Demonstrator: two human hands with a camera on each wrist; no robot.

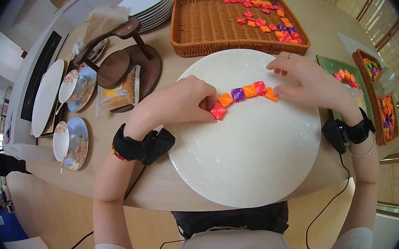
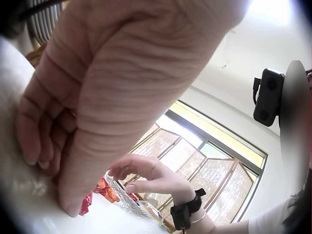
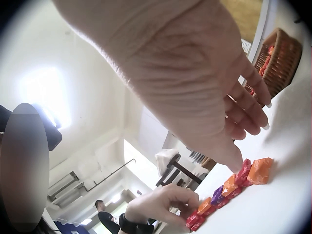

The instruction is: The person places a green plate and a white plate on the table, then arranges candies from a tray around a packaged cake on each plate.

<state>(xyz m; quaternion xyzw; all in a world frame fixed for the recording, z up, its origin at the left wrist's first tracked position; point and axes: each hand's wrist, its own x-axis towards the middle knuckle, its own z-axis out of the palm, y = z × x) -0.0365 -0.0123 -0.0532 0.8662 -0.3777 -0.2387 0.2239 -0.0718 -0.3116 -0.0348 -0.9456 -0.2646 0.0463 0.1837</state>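
A large white plate (image 1: 250,149) lies in front of me with a curved row of wrapped candies on it. The row runs from a red candy (image 1: 218,111) through orange, purple (image 1: 237,94), orange and red to an orange candy (image 1: 271,94). My left hand (image 1: 209,107) has curled fingers that pinch the red candy at the row's left end (image 3: 195,222). My right hand (image 1: 278,81) hovers at the right end, its thumb tip just touching the orange candy (image 3: 261,170), fingers loosely bent. Nothing lies in its palm.
A wicker tray (image 1: 195,22) with several candies stands behind the plate. Stacked white plates (image 1: 149,2), a wooden stand (image 1: 118,62) and floral saucers (image 1: 79,87) crowd the left. A green tray (image 1: 334,66) and a small candy basket (image 1: 386,110) sit at the right.
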